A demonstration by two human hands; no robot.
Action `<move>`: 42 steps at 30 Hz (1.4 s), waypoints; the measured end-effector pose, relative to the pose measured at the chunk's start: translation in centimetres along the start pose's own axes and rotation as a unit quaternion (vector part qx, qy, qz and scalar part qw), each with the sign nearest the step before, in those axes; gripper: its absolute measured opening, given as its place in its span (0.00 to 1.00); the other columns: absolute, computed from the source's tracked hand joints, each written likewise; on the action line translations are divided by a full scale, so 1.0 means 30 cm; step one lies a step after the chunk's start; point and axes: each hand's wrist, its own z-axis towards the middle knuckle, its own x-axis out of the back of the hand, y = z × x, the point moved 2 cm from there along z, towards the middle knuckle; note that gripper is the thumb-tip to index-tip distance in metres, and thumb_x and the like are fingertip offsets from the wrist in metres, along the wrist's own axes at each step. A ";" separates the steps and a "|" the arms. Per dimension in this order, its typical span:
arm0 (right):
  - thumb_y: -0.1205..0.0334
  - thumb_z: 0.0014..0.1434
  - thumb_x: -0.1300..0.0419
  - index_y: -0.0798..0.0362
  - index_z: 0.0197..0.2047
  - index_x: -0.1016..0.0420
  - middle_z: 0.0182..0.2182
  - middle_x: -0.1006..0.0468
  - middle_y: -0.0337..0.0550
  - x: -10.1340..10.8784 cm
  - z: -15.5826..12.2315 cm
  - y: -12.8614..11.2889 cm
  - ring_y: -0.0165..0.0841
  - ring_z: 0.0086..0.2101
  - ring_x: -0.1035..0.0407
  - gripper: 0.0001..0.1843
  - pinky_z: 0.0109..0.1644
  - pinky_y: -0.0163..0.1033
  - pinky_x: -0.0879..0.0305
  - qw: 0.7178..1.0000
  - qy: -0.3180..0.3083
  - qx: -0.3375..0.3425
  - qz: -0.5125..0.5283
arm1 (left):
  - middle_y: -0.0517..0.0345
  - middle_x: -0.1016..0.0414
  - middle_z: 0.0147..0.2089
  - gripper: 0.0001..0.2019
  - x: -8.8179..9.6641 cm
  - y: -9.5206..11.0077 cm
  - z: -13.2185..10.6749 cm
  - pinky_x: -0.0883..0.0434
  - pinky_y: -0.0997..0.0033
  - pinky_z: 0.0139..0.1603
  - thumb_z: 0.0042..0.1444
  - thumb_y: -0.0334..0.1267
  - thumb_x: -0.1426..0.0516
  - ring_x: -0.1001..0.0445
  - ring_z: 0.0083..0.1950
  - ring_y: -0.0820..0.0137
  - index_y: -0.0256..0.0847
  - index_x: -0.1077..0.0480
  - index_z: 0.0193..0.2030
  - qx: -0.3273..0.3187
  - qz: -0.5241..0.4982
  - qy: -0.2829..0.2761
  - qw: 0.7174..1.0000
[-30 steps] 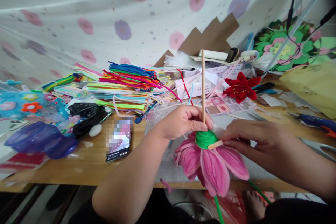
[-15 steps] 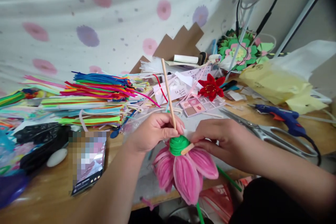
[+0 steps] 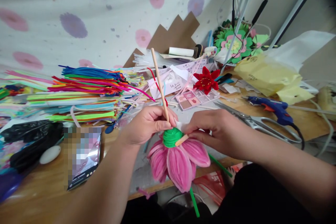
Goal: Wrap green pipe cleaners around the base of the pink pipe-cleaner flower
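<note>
A pink pipe-cleaner flower [image 3: 180, 168] hangs with its petals downward over the table's front edge. Its top is a coiled green base [image 3: 172, 137], from which a wooden dowel [image 3: 159, 81] rises at a tilt. My left hand [image 3: 149, 124] pinches the dowel just above the green coil. In my right hand [image 3: 216, 130] is a small flat craft stick [image 3: 182, 140], its rounded end against the side of the green base. Something white and translucent [image 3: 181, 126] shows between my hands; what it is I cannot tell. Green stems poke out below the petals.
Bundles of coloured pipe cleaners [image 3: 86, 91] lie at the left, behind a phone [image 3: 88, 168]. Scissors [image 3: 258, 124] and a blue glue gun [image 3: 275, 109] rest on the right. Farther back are a red flower [image 3: 206, 79], a palette [image 3: 193, 98] and a yellow bag [image 3: 267, 73].
The whole view has shifted, so hands and flower appear slightly left and higher. Both hands keep their hold, and the craft stick stays against the green base.
</note>
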 end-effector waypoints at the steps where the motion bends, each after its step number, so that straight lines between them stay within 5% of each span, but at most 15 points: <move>1: 0.72 0.57 0.42 0.53 0.36 0.24 0.28 0.23 0.38 0.000 -0.001 0.002 0.27 0.28 0.32 0.07 0.32 0.30 0.40 1.000 0.001 -0.001 0.000 | 0.54 0.27 0.33 0.03 0.001 -0.001 0.000 0.35 0.74 0.31 0.46 0.32 0.35 0.30 0.33 0.70 0.35 0.25 0.27 0.000 -0.001 0.003 1.000; 18: 0.70 0.56 0.42 0.53 0.32 0.24 0.25 0.23 0.37 0.021 -0.014 0.030 0.26 0.26 0.33 0.06 0.28 0.30 0.40 0.998 0.013 -0.065 0.010 | 0.53 0.26 0.32 0.06 0.003 -0.002 0.002 0.36 0.73 0.33 0.45 0.34 0.35 0.30 0.34 0.70 0.34 0.25 0.27 0.010 0.013 0.009 1.000; 22: 0.71 0.54 0.42 0.54 0.32 0.26 0.25 0.25 0.37 0.047 -0.026 0.038 0.25 0.24 0.34 0.05 0.27 0.29 0.39 0.990 0.081 -0.109 0.023 | 0.53 0.26 0.33 0.05 0.001 0.004 0.002 0.34 0.72 0.34 0.46 0.34 0.36 0.29 0.35 0.69 0.34 0.25 0.29 0.019 0.023 0.011 0.999; 25: 0.72 0.55 0.42 0.54 0.33 0.26 0.28 0.25 0.40 0.055 -0.027 0.014 0.27 0.28 0.32 0.05 0.31 0.31 0.37 0.989 0.121 -0.078 0.018 | 0.55 0.26 0.32 0.04 -0.008 0.011 0.006 0.34 0.72 0.34 0.48 0.33 0.37 0.29 0.33 0.70 0.34 0.26 0.30 0.032 0.059 0.008 0.998; 30: 0.75 0.57 0.44 0.54 0.37 0.26 0.31 0.26 0.42 0.030 -0.011 -0.043 0.27 0.31 0.32 0.08 0.33 0.32 0.37 0.995 0.095 -0.002 0.007 | 0.57 0.28 0.28 0.05 -0.015 0.017 0.013 0.35 0.73 0.33 0.48 0.34 0.38 0.31 0.31 0.71 0.34 0.27 0.28 0.062 0.130 0.030 0.989; 42: 0.73 0.58 0.45 0.56 0.38 0.24 0.33 0.28 0.45 -0.038 -0.008 -0.078 0.30 0.31 0.32 0.09 0.33 0.34 0.38 0.997 0.019 -0.019 -0.071 | 0.57 0.28 0.29 0.05 -0.016 0.021 0.008 0.34 0.71 0.35 0.49 0.34 0.40 0.30 0.32 0.71 0.33 0.28 0.30 0.075 0.174 0.041 0.981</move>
